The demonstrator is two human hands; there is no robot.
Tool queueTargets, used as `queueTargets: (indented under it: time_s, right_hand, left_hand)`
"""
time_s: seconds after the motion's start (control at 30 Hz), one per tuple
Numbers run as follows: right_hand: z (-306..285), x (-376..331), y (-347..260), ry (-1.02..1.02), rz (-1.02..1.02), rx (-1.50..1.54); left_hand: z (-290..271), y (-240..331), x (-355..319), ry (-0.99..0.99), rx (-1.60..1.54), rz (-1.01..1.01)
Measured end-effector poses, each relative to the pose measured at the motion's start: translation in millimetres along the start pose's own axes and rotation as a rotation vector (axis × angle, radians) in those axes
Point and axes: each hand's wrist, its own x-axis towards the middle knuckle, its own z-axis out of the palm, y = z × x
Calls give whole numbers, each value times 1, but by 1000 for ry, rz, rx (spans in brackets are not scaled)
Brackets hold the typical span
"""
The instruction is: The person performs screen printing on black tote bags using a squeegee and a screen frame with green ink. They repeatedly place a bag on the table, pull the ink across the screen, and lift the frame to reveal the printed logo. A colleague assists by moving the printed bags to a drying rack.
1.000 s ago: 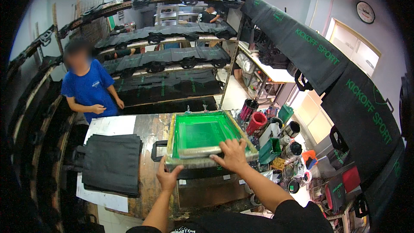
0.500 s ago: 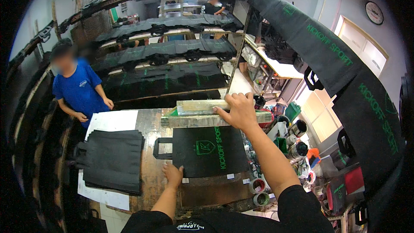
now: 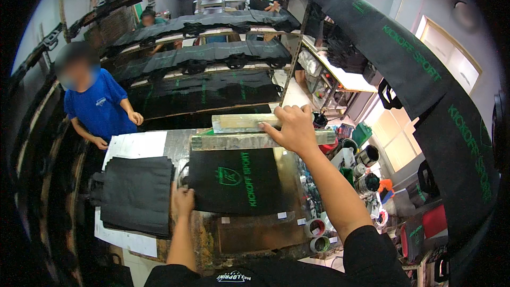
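My right hand (image 3: 293, 127) grips the front edge of the raised wooden printing screen frame (image 3: 239, 139), which stands tilted up over the table. Under it lies a black fabric bag (image 3: 236, 182) with a fresh green print. My left hand (image 3: 182, 200) rests on the bag's left edge near its handle, fingers bent on the cloth. The bag sits on a worn printing board (image 3: 249, 234).
A stack of black bags (image 3: 135, 194) lies on white paper to the left. A person in a blue shirt (image 3: 98, 107) stands behind the table. Ink pots and tape rolls (image 3: 361, 165) crowd the right. Printed bags hang on racks (image 3: 212, 53) behind and overhead.
My right hand has swung the screen frame up off the bag, baring the green print. My left hand moved from the frame's front down to the bag's left edge.
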Motion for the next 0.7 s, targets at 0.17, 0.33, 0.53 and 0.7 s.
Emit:
queueTargets:
  time_s: [0.17,0.33,0.53,0.7]
  right_hand:
    - [6,1,-6,41,-27,2]
    - [4,-1,-3,-14,1,-20]
    - [6,-8,0,1,-11,-82]
    - [11,-14,-4,4,-18,-55]
  left_hand:
    - [-124,-71,50,182,193,-38]
    - [-178,15,62,562,515,-6]
    - [-80,295,6,63,201,1148]
    - [-26,362,22,-133,613,1054]
